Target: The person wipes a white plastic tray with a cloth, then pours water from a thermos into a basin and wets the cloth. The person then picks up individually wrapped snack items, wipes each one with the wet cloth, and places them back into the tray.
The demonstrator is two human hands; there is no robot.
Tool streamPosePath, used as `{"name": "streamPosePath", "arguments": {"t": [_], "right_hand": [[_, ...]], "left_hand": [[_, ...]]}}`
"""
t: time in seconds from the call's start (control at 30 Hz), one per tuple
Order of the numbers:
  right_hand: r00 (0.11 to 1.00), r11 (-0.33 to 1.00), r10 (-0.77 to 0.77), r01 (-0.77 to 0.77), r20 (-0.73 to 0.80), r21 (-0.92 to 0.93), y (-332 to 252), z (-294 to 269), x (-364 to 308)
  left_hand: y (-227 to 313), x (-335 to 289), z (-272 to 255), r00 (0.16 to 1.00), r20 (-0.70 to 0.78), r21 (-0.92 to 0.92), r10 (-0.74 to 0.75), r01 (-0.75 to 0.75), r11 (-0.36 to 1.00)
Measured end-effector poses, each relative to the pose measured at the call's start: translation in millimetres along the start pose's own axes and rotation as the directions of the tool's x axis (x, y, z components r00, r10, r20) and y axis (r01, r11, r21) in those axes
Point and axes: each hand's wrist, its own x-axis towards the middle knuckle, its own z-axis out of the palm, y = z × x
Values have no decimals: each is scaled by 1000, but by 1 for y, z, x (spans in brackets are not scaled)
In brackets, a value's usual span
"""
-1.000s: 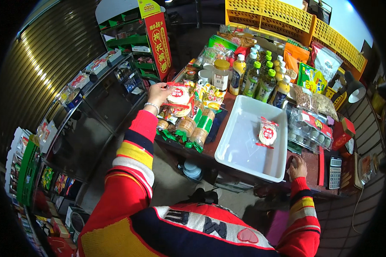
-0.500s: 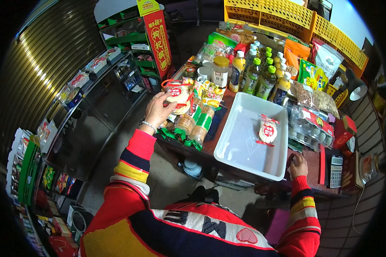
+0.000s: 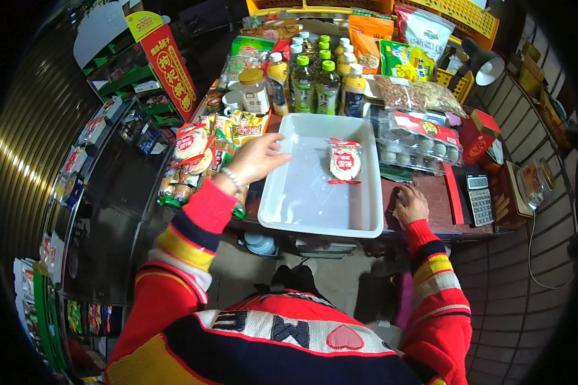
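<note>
A white plastic tray sits on the table in front of me. Inside it, toward the far right, lies one round snack packet with a red and white wrapper. My left hand hovers over the tray's left rim, fingers spread and holding nothing. Just left of it, a similar round snack packet lies on a pile of wrapped snacks. My right hand rests palm down on the table edge to the right of the tray, holding nothing.
Several drink bottles and a jar stand behind the tray. Packs of eggs, a red box, a calculator and a desk lamp are to the right. A red sign and shelves stand on the left.
My left hand held a round snack packet over the pile; it has let go and moved right to the tray's rim. My right hand has stayed put.
</note>
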Motion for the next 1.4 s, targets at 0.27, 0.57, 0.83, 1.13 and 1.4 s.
{"name": "streamPosePath", "arguments": {"t": [0.27, 0.57, 0.83, 1.13, 1.4], "right_hand": [[999, 999, 39, -39, 0, 20, -13, -7, 2], [999, 999, 21, -20, -28, 28, -13, -7, 2], [1000, 999, 16, -16, -2, 48, -7, -1, 4], [1000, 999, -14, 14, -6, 32, 7, 8, 7], [1000, 999, -3, 3, 5, 48, 5, 5, 6]], "left_hand": [[11, 81, 122, 961, 127, 104, -245, 233, 967], [9, 90, 159, 967, -46, 164, -249, 253, 953], [13, 88, 145, 969, 116, -251, -216, 239, 938], [16, 44, 32, 974, 66, -548, -218, 218, 807], [-55, -41, -134, 880, -352, -659, -320, 10, 752]]}}
